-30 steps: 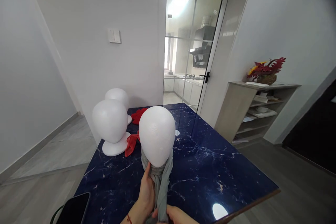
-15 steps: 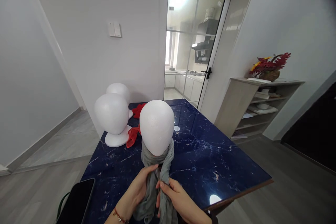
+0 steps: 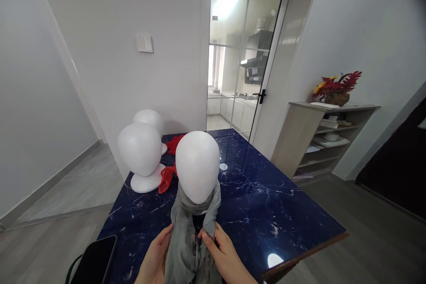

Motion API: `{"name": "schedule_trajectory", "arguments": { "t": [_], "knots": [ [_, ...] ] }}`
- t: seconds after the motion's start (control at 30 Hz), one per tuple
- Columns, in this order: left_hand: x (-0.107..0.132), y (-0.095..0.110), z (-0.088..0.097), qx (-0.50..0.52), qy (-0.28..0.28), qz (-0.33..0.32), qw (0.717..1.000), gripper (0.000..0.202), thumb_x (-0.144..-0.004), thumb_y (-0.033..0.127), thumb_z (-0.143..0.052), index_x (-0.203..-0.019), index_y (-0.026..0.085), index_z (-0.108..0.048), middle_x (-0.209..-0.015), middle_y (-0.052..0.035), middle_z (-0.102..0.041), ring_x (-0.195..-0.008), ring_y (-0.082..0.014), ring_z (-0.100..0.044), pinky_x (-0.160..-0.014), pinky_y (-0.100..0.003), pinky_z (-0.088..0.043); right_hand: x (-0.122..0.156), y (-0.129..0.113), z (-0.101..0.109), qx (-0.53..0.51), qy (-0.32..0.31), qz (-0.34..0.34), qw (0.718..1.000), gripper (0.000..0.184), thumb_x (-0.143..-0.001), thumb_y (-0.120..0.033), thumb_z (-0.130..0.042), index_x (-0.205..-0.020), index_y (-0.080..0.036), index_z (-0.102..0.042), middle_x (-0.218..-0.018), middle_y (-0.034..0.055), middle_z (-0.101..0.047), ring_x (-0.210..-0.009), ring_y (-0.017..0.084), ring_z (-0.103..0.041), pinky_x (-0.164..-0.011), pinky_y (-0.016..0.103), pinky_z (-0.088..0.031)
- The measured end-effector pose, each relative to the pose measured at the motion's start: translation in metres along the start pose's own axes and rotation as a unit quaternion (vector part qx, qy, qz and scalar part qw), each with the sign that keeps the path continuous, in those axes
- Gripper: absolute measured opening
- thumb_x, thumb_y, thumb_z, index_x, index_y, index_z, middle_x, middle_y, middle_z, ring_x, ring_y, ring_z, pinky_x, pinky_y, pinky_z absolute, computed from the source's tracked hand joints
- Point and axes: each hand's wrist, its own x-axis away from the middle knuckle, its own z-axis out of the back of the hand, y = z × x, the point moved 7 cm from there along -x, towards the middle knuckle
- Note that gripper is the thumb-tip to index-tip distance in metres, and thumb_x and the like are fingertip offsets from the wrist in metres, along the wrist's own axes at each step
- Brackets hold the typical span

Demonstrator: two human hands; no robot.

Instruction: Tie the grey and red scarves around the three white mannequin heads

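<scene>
grey scarf (image 3: 180,250) now: my right hand (image 3: 222,247) pinches one tail, my left hand (image 3: 157,250) touches the other, its grip i can't tell; white mannequin head (image 3: 197,164) just beyond both.

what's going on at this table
A person is handling a gray scarf that lies around the neck of a white mannequin head on a blue table. The right hand holds one hanging end; the left hand is at the edge of the other. Two other white heads stand farther back to the left, near red cloth.
</scene>
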Motion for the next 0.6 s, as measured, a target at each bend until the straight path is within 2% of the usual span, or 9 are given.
{"name": "schedule_trajectory", "arguments": {
  "t": [0.07,0.13,0.17,0.27,0.33,0.4,0.53,0.6],
  "knots": [
    [-0.002,-0.001,0.013,0.032,0.056,-0.029,0.997,0.021,-0.078,0.016,-0.053,-0.098,0.014,-0.062,-0.074,-0.0051,-0.071,-0.075,-0.0238,-0.069,-0.076,-0.033,-0.051,-0.002,0.012,0.0,0.008,0.006,-0.022,1.0,0.043,-0.087,-0.053,-0.044,-0.09,-0.015,-0.064,-0.092,0.0079,-0.063,-0.093,0.023,-0.057,-0.085,0.033,-0.043],
    [-0.005,-0.007,0.019,0.047,0.068,-0.028,0.996,0.016,-0.074,0.01,-0.05,-0.086,0.015,-0.061,-0.067,-0.0035,-0.069,-0.071,-0.0235,-0.069,-0.074,-0.033,-0.05,-0.004,0.023,-0.003,-0.008,0.011,-0.037,0.999,0.042,-0.085,-0.054,-0.048,-0.09,-0.015,-0.064,-0.089,0.0074,-0.064,-0.091,0.024,-0.057,-0.084,0.034,-0.043],
    [-0.006,-0.012,0.017,0.047,0.052,-0.012,0.997,0.014,-0.072,0.009,-0.05,-0.079,0.015,-0.06,-0.063,-0.0032,-0.067,-0.07,-0.0237,-0.068,-0.073,-0.033,-0.05,-0.005,0.028,-0.006,-0.024,0.012,-0.041,0.999,0.041,-0.083,-0.053,-0.052,-0.092,-0.015,-0.064,-0.09,0.0072,-0.064,-0.09,0.023,-0.058,-0.083,0.034,-0.044],
    [-0.006,-0.022,0.0,0.018,-0.041,0.032,0.999,0.011,-0.065,0.008,-0.051,-0.067,0.015,-0.058,-0.057,-0.0027,-0.063,-0.067,-0.0238,-0.067,-0.069,-0.032,-0.05,-0.007,0.038,-0.02,-0.127,-0.014,-0.078,0.989,0.044,-0.074,-0.051,-0.063,-0.101,-0.017,-0.061,-0.095,0.0062,-0.064,-0.08,0.02,-0.059,-0.069,0.031,-0.049],
    [-0.002,-0.02,-0.012,-0.008,-0.087,0.026,0.996,0.016,-0.06,0.005,-0.051,-0.068,0.015,-0.061,-0.058,-0.0025,-0.064,-0.067,-0.0232,-0.067,-0.068,-0.031,-0.05,-0.008,0.038,-0.031,-0.208,-0.047,-0.106,0.971,0.047,-0.07,-0.049,-0.068,-0.104,-0.018,-0.059,-0.093,0.0052,-0.064,-0.074,0.018,-0.06,-0.063,0.028,-0.049],
    [0.002,-0.013,-0.019,-0.039,-0.101,0.002,0.994,0.023,-0.056,0.002,-0.051,-0.071,0.014,-0.064,-0.061,-0.0025,-0.065,-0.067,-0.0223,-0.066,-0.067,-0.03,-0.05,-0.008,0.037,-0.037,-0.254,-0.067,-0.125,0.957,0.046,-0.07,-0.047,-0.069,-0.104,-0.018,-0.058,-0.089,0.004,-0.064,-0.07,0.015,-0.06,-0.062,0.027,-0.049],
    [0.012,0.003,-0.029,-0.132,-0.142,-0.015,0.981,0.018,-0.062,0.003,-0.06,-0.076,0.012,-0.068,-0.066,-0.0055,-0.068,-0.071,-0.022,-0.067,-0.069,-0.028,-0.049,-0.006,0.043,-0.031,-0.239,-0.025,-0.163,0.957,0.048,-0.071,-0.047,-0.069,-0.106,-0.017,-0.057,-0.08,0.0017,-0.062,-0.056,0.009,-0.055,-0.052,0.021,-0.047],
    [0.015,0.009,-0.031,-0.143,-0.148,-0.017,0.978,0.013,-0.066,0.008,-0.065,-0.079,0.01,-0.069,-0.069,-0.0078,-0.07,-0.073,-0.0226,-0.067,-0.07,-0.028,-0.049,-0.005,0.047,-0.026,-0.236,-0.004,-0.168,0.957,0.05,-0.071,-0.045,-0.069,-0.11,-0.018,-0.055,-0.075,-0.0002,-0.061,-0.052,0.007,-0.053,-0.047,0.019,-0.044]
  ]
}}
